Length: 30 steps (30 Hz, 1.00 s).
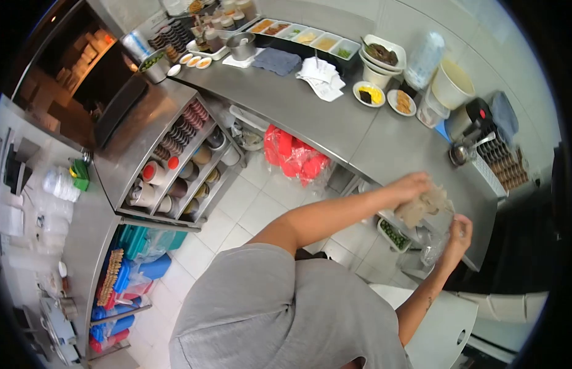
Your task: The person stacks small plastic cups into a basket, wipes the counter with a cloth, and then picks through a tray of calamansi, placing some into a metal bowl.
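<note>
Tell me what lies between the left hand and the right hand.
In the head view, a crumpled tan item spans the stretch from the left hand toward the right hand; its material is unclear.

Steel counter (353, 132), tiled floor (252, 203), white wall (415, 15)

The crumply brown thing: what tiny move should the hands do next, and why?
Perhaps ease the right hand gently away from the left hand to open out the brown thing, if both grip it; it looks crumpled between them, though the right hand's grip is unclear.
</note>
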Motion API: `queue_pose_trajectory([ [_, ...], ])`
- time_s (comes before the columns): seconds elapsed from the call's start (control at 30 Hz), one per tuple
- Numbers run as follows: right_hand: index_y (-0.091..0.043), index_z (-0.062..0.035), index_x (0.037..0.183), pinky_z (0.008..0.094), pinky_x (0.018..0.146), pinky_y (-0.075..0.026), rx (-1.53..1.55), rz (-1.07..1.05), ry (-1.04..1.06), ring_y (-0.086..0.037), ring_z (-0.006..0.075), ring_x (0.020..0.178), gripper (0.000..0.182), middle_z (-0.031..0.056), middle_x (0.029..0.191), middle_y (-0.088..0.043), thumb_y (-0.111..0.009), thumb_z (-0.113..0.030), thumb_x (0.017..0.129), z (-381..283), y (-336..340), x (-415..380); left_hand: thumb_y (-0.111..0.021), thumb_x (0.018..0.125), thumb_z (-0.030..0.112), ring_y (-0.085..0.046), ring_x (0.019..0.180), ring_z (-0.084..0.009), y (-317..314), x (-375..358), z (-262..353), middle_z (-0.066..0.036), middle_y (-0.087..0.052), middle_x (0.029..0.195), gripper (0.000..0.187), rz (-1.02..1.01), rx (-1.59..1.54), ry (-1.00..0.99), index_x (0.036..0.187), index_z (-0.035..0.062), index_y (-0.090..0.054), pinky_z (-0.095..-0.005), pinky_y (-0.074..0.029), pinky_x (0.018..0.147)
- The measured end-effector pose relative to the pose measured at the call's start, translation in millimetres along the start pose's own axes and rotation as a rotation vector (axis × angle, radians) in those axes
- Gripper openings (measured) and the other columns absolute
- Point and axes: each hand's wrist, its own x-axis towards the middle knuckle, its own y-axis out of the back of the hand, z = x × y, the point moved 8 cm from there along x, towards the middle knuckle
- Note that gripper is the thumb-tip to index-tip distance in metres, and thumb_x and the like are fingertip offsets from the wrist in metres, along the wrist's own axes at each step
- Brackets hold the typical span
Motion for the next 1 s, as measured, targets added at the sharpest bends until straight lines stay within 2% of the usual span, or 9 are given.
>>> queue_pose_trajectory([
  [0.03,-0.058,-0.0022,0.11,0.0248,0.078,-0.041,-0.016,-0.068,-0.121,-0.051,0.0123,0.086,0.028,0.0034,0.098,-0.058,-0.062,-0.017,0.087,25.8,5.6,-6.4,-0.055,0.092,0.018,-0.062,0.098,-0.02,1.5,-5.9,-7.4,-0.009,-0.064,0.107,0.023,-0.051,-0.28,0.086,0.111,0.0054,-0.057,-0.0367,-0.051,0.085],
  [0.13,-0.051,-0.0005,0.131,0.0326,0.101,-0.035,0.093,-0.219,-0.23,-0.05,0.0217,0.112,0.049,0.0108,0.125,-0.053,-0.059,-0.014,0.085,17.3,-41.0,-47.8,-0.055,0.093,0.016,-0.062,0.101,-0.0215,11.0,-43.6,4.1,-0.01,-0.064,0.109,0.024,-0.036,-0.489,0.242,0.112,0.0033,-0.059,-0.0395,-0.052,0.088],
  [0.23,-0.06,0.0011,0.117,0.0278,0.09,-0.043,0.159,-0.262,-0.166,-0.058,0.0172,0.1,0.033,0.0071,0.109,-0.063,-0.056,-0.01,0.085,32.7,-67.8,-56.9,-0.054,0.094,0.015,-0.063,0.102,-0.0248,33.8,-70.0,-5.8,-0.011,-0.063,0.112,0.025,0.052,-0.465,0.327,0.114,0.0,-0.057,-0.041,-0.052,0.09],
  [0.33,-0.063,0.0013,0.108,0.0254,0.079,-0.048,0.5,-0.277,-0.432,-0.061,0.0152,0.09,0.026,0.0052,0.1,-0.066,-0.055,-0.008,0.085,39.3,-75.5,-72.2,-0.05,0.097,0.018,-0.06,0.108,-0.026,64.6,-90.2,-7.0,-0.011,-0.06,0.118,0.029,0.089,-0.492,0.275,0.12,0.0007,-0.052,-0.0415,-0.049,0.095],
  [0.57,-0.056,-0.0007,0.118,0.0299,0.077,-0.05,0.911,-0.131,-0.733,-0.061,0.0169,0.09,0.036,0.0096,0.104,-0.064,-0.053,-0.014,0.085,57.0,-88.8,-129.3,-0.048,0.098,0.02,-0.054,0.116,-0.0265,97.8,-140.2,2.8,-0.011,-0.056,0.122,0.031,0.116,-0.669,0.254,0.122,0.0013,-0.049,-0.0422,-0.045,0.1],
  [0.67,-0.055,-0.0026,0.121,0.0317,0.084,-0.048,0.587,-0.307,-0.493,-0.06,0.0182,0.095,0.041,0.0114,0.105,-0.064,-0.054,-0.014,0.082,79.2,-89.1,-138.6,-0.05,0.097,0.019,-0.054,0.116,-0.0261,100.5,-159.7,21.2,-0.011,-0.056,0.122,0.03,-0.01,-0.663,0.228,0.123,0.0027,-0.048,-0.0428,-0.045,0.1],
  [0.77,-0.05,-0.0035,0.127,0.0318,0.089,-0.045,0.176,-0.462,-0.475,-0.057,0.0202,0.101,0.05,0.0122,0.113,-0.061,-0.056,-0.011,0.078,66.5,-98.5,-161.6,-0.052,0.095,0.015,-0.055,0.115,-0.0255,100.0,-179.7,27.9,-0.012,-0.055,0.123,0.033,-0.076,-0.538,0.259,0.126,0.0045,-0.045,-0.0441,-0.046,0.098],
  [0.9,-0.038,-0.0029,0.139,0.0324,0.095,-0.042,0.212,-0.564,-0.391,-0.049,0.0229,0.119,0.07,0.0172,0.135,-0.046,-0.063,-0.006,0.074,66.6,-137.3,-194.9,-0.052,0.093,0.012,-0.057,0.113,-0.0254,95.9,-206.7,11.9,-0.011,-0.055,0.122,0.035,0.01,-0.534,0.367,0.127,0.0053,-0.044,-0.0431,-0.047,0.096],
  [1.0,-0.032,-0.0028,0.143,0.0314,0.096,-0.042,0.271,-0.533,-0.338,-0.053,0.0231,0.116,0.076,0.0178,0.137,-0.043,-0.065,-0.007,0.074,42.8,-157.9,-212.9,-0.055,0.092,0.012,-0.056,0.114,-0.0245,89.8,-226.7,21.0,-0.01,-0.055,0.121,0.039,-0.001,-0.508,0.403,0.128,0.0063,-0.042,-0.0423,-0.046,0.096],
])
